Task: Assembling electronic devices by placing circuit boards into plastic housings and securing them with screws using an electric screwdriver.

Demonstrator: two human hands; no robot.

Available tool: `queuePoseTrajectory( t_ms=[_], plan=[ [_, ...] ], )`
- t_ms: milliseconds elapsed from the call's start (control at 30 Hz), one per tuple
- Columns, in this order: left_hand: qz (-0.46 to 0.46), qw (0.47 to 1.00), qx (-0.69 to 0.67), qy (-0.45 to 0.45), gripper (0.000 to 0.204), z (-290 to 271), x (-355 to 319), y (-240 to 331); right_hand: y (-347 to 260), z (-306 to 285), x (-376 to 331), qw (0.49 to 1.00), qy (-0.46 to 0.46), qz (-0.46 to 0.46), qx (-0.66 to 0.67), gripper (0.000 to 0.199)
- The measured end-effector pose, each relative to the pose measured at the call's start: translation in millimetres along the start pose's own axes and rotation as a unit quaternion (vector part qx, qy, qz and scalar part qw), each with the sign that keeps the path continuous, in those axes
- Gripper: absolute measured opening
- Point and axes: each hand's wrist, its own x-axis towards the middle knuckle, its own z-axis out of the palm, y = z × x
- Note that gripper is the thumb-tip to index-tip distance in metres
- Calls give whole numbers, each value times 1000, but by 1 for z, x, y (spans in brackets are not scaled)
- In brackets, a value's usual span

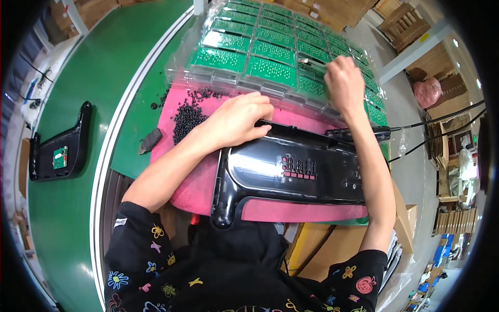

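A glossy black plastic housing [260, 169] with a small grid of cut-outs lies across the pink mat in front of me. My left hand [241, 122] has its fingers curled on the far edge of the housing, near its left end. Beyond it, green circuit boards [271, 70] sit in rows in a clear plastic tray [249, 83]. My right hand [344, 86] reaches over the housing to the tray, fingers closed beside a board with a small white part. Whatever lies between those fingertips is hidden. My right forearm covers the housing's right end.
Small black screws or pellets [188, 118] are heaped on the pink mat [306, 212], left of the housing. A black corded tool [358, 134] lies to the right. Another black housing [61, 143] with a board rests on the green surface at left. Cardboard boxes [327, 249] stand below the table edge.
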Motion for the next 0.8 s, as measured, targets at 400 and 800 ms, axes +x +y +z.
queuePoseTrajectory(
  t_ms=[400, 800],
  plan=[
    [98, 978, 88, 159, 77, -14, 3, 32, -81, -117, -32, 953, -59, 96, 280, 7],
    [104, 990, 4, 91, 67, -8, -1, 49, -86, -141, -70, 896, -74, 200, 389, 10]
  ],
)
